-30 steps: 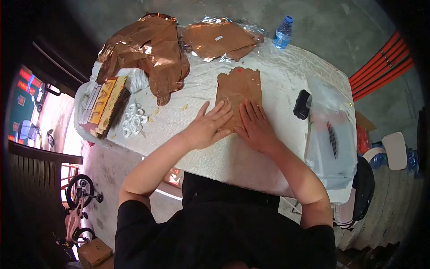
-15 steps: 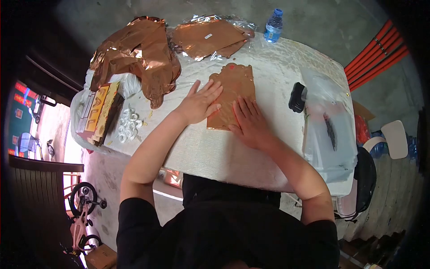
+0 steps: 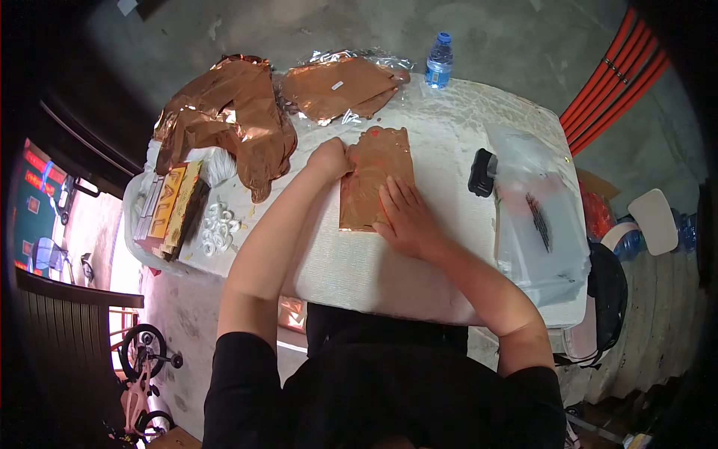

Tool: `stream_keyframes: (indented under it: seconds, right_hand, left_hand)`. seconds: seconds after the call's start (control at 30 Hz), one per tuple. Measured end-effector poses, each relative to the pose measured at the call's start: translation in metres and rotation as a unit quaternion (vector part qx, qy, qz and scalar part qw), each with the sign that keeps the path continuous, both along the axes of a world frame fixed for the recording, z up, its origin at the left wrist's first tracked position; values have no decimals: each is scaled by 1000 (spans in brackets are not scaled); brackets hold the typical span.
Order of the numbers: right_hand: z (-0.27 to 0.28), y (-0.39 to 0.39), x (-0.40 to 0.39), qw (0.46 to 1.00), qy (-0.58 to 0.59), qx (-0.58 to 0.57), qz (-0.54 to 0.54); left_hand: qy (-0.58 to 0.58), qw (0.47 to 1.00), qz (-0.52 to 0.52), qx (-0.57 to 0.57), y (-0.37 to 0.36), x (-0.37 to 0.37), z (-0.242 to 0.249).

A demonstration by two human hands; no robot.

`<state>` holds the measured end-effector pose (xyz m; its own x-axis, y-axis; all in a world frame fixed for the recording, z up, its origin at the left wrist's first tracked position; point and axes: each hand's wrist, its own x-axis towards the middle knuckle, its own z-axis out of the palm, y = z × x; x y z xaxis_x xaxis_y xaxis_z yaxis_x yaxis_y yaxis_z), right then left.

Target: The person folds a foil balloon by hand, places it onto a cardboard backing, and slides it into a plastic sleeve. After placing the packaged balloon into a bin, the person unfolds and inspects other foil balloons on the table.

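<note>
A copper-coloured foil sheet [image 3: 378, 161] with a scalloped top edge and a small red mark lies on the white-covered table in front of me. My left hand [image 3: 329, 159] is closed at its upper left edge, fingers curled in and pinching that edge. Flat across the lower right part of the sheet, my right hand [image 3: 406, 217] rests with its fingers stretched out.
Crumpled copper foil [image 3: 232, 112] and a plastic-wrapped foil pack [image 3: 340, 86] lie at the back. A water bottle [image 3: 440, 61] stands behind. White rings [image 3: 218, 228] and a box [image 3: 176, 206] are left; a black object [image 3: 482, 172] and clear plastic bags [image 3: 542, 232] are right.
My left hand has gone from lying spread on the sheet to curled at its left edge. My right hand stays flat on the sheet. The view has shifted slightly.
</note>
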<state>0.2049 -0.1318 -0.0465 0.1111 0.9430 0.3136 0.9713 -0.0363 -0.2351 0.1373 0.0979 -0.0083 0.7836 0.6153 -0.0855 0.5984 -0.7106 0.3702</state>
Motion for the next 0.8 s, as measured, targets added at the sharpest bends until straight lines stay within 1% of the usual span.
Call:
stream_keyframes:
  seconds: [0.03, 0.1, 0.13, 0.2, 0.23, 0.3, 0.33, 0.4, 0.43, 0.5, 0.53, 0.6, 0.67, 0.73, 0.8]
  right_hand:
    - [0, 0, 0, 1000, 4, -4, -2]
    - [1, 0, -1, 1000, 8, -8, -4]
    - [1, 0, -1, 1000, 8, -12, -6]
    - [1, 0, 0, 1000, 8, -14, -9]
    - [0, 0, 0, 1000, 5, -6, -7]
    - [-1, 0, 0, 1000, 3, 3, -6]
    - [-1, 0, 0, 1000, 6, 10, -4]
    - [-1, 0, 0, 1000, 10, 16, -2]
    - [0, 0, 1, 1000, 8, 16, -3]
    - [0, 0, 0, 1000, 7, 17, -3]
    - [-1, 0, 0, 1000, 8, 23, -2]
    - [0, 0, -1, 1000, 8, 29, -1]
    - [2, 0, -1, 1000, 13, 18, -4]
    - [0, 1, 3, 1000, 18, 23, -5]
    - [1, 2, 10, 999, 25, 27, -4]
  left_hand:
    - [-1, 1000, -1, 2, 7, 6, 1]
    - [61, 995, -9, -81, 16, 14, 1]
    - [62, 995, -10, -80, 18, 14, -1]
    - [27, 990, -7, -141, 21, 15, -4]
    - [27, 990, -8, -141, 22, 14, -7]
    - [-37, 974, -34, -223, 23, 9, -12]
    - [-36, 974, -35, -223, 24, 6, -12]
    - [-158, 937, -27, -309, 22, -1, -12]
    - [-157, 937, -27, -310, 20, -5, -11]
    - [-172, 884, 6, -435, 17, -11, -7]
    - [-173, 884, 7, -435, 15, -13, -4]
    - [-141, 851, 18, -506, 13, -17, -2]
    - [-151, 856, 20, -495, 15, -17, -13]
    - [-161, 860, 19, -484, 11, -18, -13]
    - [-197, 856, 15, -477, 2, -26, -14]
